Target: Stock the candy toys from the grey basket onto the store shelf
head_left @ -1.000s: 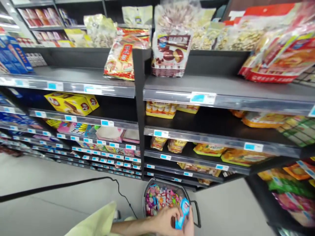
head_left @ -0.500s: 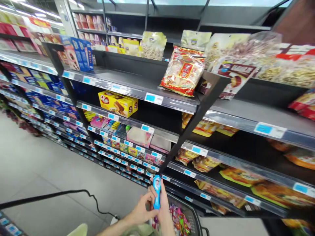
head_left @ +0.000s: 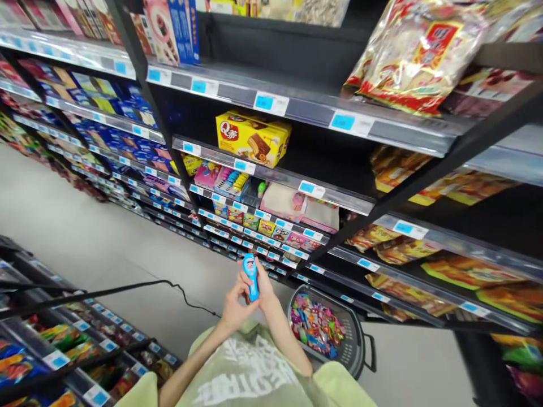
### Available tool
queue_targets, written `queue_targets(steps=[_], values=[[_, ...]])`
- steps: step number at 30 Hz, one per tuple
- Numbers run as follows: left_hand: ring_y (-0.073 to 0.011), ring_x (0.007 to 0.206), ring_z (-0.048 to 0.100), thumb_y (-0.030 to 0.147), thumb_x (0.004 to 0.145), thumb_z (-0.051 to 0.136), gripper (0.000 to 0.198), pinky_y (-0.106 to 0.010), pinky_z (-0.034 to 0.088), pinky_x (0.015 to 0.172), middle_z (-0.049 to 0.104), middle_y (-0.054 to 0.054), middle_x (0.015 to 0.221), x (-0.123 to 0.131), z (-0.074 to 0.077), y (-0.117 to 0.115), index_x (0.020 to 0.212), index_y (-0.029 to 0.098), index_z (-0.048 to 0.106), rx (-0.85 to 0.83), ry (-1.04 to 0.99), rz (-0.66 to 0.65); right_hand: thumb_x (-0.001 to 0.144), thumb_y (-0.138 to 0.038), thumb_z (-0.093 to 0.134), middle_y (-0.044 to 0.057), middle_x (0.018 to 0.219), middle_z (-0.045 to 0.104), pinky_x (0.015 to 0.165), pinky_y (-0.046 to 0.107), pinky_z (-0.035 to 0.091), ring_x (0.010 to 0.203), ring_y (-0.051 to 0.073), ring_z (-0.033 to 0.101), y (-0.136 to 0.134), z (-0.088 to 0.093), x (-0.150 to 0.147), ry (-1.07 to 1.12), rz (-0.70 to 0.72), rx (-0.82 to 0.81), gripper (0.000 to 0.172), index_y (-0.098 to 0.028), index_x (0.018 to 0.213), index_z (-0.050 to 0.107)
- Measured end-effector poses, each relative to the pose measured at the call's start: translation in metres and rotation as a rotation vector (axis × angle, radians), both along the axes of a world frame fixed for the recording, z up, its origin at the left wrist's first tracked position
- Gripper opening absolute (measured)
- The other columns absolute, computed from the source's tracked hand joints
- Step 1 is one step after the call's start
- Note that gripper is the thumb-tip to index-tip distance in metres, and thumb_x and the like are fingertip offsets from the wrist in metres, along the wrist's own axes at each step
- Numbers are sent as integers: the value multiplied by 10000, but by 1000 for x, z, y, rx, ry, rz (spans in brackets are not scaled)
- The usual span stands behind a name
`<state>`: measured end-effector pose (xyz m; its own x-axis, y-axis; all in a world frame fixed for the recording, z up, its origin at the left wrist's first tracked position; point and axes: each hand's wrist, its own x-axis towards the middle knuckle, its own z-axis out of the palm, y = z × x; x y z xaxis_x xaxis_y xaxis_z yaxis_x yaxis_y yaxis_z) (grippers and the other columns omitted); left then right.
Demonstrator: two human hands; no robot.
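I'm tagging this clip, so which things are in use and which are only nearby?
In use: blue packet, held upright between left hand and right hand; grey basket of sweets on the floor.

Only nearby: yellow cake box, black cable, shelf price tags.

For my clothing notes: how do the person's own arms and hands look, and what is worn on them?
Both forearms are bare, with no gloves, watch or rings visible on the left hand or right hand. Pale yellow-green short sleeves show, and a shirt front with white lettering.
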<state>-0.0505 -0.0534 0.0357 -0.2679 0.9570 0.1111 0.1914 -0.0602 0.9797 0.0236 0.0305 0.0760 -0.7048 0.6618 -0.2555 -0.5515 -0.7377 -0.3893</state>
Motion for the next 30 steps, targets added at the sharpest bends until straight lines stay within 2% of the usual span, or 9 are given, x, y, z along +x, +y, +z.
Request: queue_targets(steps=[4,9,12,14,17,22,26,30], values=[[-116,578,607,342,795,706,207,-232,522,611,636,35,692,-26,11,-14,838,215,548,-2,121,68,923,-649,563,-79,478,426,401,206,280,427,106,305,-9,1,-28,-11,26,13,485,-190,1052,653],[-118,553,638,374,862,671,177,-244,551,609,730,-7,818,-51,15,-25,935,225,609,9,228,178,910,-722,503,-49,569,475,489,255,413,525,151,454,-9,7,-44,-82,-56,35,546,-221,1082,636],[-148,632,707,406,903,642,204,-262,580,673,772,-28,878,-61,13,-30,996,225,634,-38,181,177,891,-653,608,-37,621,516,576,271,473,598,152,517,-7,6,-50,-115,-131,54,449,-220,1007,643],[-166,673,736,432,956,564,224,-275,587,704,787,-36,890,-67,15,-32,968,223,644,-96,106,154,852,-543,725,-28,685,585,616,264,487,638,143,559,-6,2,-56,-150,-210,63,343,-228,954,635],[-179,636,735,503,995,479,351,-286,590,665,789,-43,839,-74,19,-33,902,209,647,-187,-82,120,831,-396,780,-14,762,669,589,248,476,619,132,587,-3,-3,-66,-248,-281,106,264,-231,981,640],[-196,582,712,624,923,566,458,-307,599,629,759,-45,698,-86,19,-31,839,180,637,-215,-374,187,885,-469,683,10,758,698,526,256,462,566,143,589,6,2,-92,-244,-147,117,314,-204,1052,659],[-190,579,702,613,909,604,455,-304,595,643,752,-46,672,-97,14,-28,818,169,650,-223,-407,213,895,-485,663,14,744,697,526,246,460,565,137,589,18,5,-115,-241,-37,71,315,-196,1022,666],[-189,608,708,569,927,605,419,-295,588,660,756,-47,687,-111,10,-13,814,170,668,-214,-371,199,902,-476,658,10,744,680,554,241,475,582,131,594,39,1,-136,-214,48,98,324,-184,1041,672]])
